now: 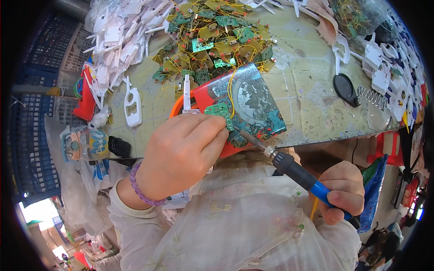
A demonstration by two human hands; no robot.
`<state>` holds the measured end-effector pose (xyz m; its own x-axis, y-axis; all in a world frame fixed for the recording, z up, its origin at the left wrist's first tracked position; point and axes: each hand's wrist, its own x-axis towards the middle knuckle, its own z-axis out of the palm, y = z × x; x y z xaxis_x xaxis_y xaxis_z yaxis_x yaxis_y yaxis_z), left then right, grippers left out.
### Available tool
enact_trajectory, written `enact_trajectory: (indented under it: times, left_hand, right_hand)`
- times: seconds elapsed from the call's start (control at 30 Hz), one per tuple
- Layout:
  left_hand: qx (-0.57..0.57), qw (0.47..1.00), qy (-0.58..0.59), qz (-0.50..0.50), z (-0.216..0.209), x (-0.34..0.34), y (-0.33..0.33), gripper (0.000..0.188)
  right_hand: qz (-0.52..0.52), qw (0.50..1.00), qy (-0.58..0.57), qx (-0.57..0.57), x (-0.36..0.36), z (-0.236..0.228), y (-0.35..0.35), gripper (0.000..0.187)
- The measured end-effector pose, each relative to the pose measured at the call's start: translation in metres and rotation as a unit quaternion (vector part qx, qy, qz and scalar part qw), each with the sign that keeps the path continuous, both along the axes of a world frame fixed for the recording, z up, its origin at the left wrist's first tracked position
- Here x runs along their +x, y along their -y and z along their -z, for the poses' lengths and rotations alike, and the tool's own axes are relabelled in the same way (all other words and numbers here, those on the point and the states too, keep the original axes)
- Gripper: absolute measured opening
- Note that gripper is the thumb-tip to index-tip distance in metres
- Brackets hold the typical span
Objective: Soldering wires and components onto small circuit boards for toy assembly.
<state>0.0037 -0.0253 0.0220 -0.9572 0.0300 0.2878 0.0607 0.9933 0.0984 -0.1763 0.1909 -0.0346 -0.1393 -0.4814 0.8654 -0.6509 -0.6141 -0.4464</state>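
Observation:
Between the fingertips of my left hand (185, 140) is a small green circuit board (219, 113) with a yellow wire (231, 92) rising from it. A white plastic piece (187, 97) sticks up just beyond the same hand; whether my fingers also hold it is hidden. My right hand (341, 192) is closed around the blue handle of a soldering iron (298, 171). Its metal tip points up and left, at the board's right edge; I cannot tell if they touch. Under the board lies a red box with a dark, scuffed picture on top (255, 101).
Beyond the box is a heap of circuit boards with yellow wires (217, 40). White plastic casings pile up at the left (117, 40) and right (379, 63). A black round lid (346, 89) and a metal coil (373, 98) lie right. An orange ring (178, 106) shows beside the box.

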Motion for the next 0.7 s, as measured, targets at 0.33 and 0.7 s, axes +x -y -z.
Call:
enact_trajectory:
  times: [0.33, 0.7]
  left_hand:
    - [0.006, 0.997, 0.071, -0.02, -0.0105, -0.0043, -0.0005, 0.022]
    - [-0.018, 0.998, 0.064, -0.016, -0.0101, -0.0058, -0.0008, 0.023]
  right_hand:
    - [-0.011, 1.0, -0.002, -0.014, -0.006, 0.0029, 0.0001, 0.034]
    - [-0.053, 0.999, 0.002, 0.01, -0.0081, 0.003, 0.0035, 0.033]
